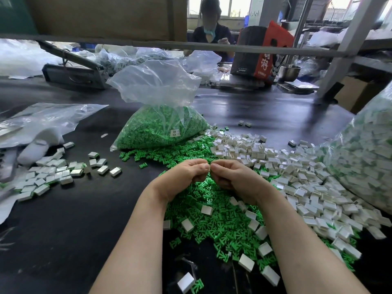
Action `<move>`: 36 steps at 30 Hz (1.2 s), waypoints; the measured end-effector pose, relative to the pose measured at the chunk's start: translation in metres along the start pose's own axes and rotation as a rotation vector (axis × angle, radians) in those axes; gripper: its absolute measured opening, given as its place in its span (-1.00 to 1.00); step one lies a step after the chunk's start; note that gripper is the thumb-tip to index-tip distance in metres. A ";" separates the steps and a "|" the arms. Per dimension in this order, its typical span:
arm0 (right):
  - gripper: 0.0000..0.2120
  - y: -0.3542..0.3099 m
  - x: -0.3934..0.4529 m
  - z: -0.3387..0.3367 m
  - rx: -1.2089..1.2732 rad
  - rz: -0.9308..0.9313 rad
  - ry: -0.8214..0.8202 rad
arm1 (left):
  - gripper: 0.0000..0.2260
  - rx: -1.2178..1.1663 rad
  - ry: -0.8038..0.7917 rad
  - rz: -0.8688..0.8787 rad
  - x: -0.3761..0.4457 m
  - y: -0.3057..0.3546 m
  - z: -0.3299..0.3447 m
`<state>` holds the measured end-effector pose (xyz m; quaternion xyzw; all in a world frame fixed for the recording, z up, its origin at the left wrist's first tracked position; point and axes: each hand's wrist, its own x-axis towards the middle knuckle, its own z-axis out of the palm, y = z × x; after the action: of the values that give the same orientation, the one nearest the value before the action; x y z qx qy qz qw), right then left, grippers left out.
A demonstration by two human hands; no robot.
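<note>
- The left hand point(186, 177) and the right hand point(235, 179) meet knuckle to knuckle above the middle of the black table point(84, 230), with the thumb tips almost touching.
- All the fingers on both hands are curled inward. Whatever sits between the fingertips is hidden, so I cannot tell if either hand grasps a part or is merely clenched.
- Directly under the hands and wrists lies a loose heap of green plastic clips point(214, 221). It spreads from the bag behind the hands down toward the near table edge.
- A wide heap of white rectangular shells point(297, 172) touches the green heap on its right side. A few stray shells lie on top of the green clips near the forearms.
- Behind the hands stands a clear plastic bag of green clips point(161, 128), its mouth open and crumpled upward and a small label on its side.
- At the far right, a bulging clear sack point(364, 158) holds white pieces with green showing among them, and it rests against the white heap.
- To the left, well apart from the hands, lies a smaller cluster of white pieces with green edges point(46, 177), just beside some flattened plastic bags point(42, 117).
- Across the table sits another person point(212, 35), with a red-and-black bag point(263, 52) and a metal bowl point(289, 72) nearby.
</note>
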<state>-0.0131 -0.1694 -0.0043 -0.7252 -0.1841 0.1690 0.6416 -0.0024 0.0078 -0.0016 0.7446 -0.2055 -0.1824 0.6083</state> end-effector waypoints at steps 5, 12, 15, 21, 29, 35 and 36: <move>-0.73 0.000 0.000 -0.001 -0.065 0.001 0.001 | -0.87 -0.003 -0.004 -0.004 -0.001 -0.001 -0.002; -0.75 -0.001 -0.001 -0.002 -0.122 -0.017 0.047 | -0.83 0.045 0.016 -0.009 -0.003 -0.002 -0.005; -0.75 -0.001 -0.001 0.000 -0.084 -0.012 0.066 | -0.82 0.096 0.041 0.019 -0.003 0.003 -0.007; -0.74 -0.007 -0.006 -0.001 0.006 -0.017 0.065 | -0.84 0.240 0.108 0.021 0.000 0.005 -0.011; -0.69 -0.004 -0.002 -0.001 0.077 0.018 0.103 | -0.93 0.099 0.164 0.077 0.000 0.007 -0.011; -0.54 -0.002 0.001 -0.003 0.194 0.078 0.052 | -0.96 0.086 0.273 0.136 0.001 0.009 -0.006; -0.51 -0.001 0.001 -0.003 0.223 0.078 0.032 | -0.97 0.082 0.279 0.142 0.003 0.010 -0.004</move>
<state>-0.0108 -0.1710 -0.0030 -0.6585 -0.1255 0.2016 0.7141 0.0013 0.0081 0.0089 0.7706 -0.1785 -0.0250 0.6113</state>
